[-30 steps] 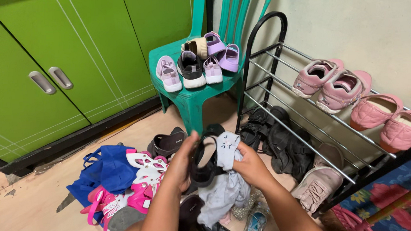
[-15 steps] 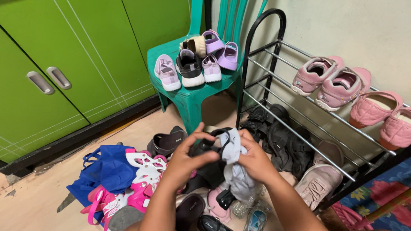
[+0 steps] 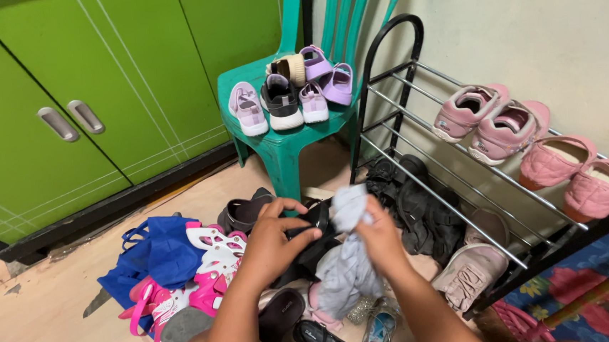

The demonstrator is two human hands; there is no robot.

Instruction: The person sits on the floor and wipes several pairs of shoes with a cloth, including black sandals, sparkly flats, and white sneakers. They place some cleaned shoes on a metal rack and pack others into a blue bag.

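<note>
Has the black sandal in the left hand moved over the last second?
Yes. The black sandal was held upright a second ago; now the left hand has tipped it flatter and lower, away from the green chair seat.

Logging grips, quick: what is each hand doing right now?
Left hand: closed on a black sandal.
Right hand: closed on a grey cloth.
</note>
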